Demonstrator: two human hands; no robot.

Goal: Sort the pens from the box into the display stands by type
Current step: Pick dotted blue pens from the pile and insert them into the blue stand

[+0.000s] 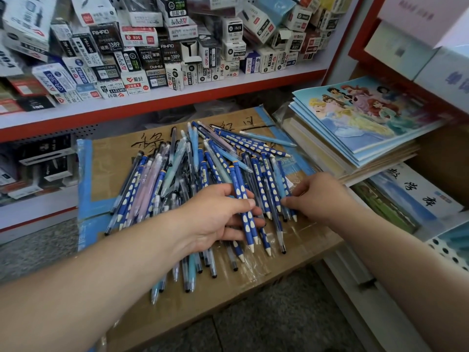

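Small pen boxes (109,59) crowd the shelf at upper left. At centre, the mixed pens (177,168) lie heaped on a taped cardboard box (106,158). The left hand (215,217) grips blue white-dotted pens (238,184), thumb over them. The right hand (322,199), right of centre, has bent fingertips on pen ends; whether it pinches one I cannot tell.

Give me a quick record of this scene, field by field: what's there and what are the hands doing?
Place: shop shelf crammed with cartons
Surface: taped cardboard box
Pens: loose mixed pile on the box
Left hand: grips several blue dotted pens
Right hand: fingertips on pens at the pile's right edge; grip unclear
Beside: booklets stacked to the right
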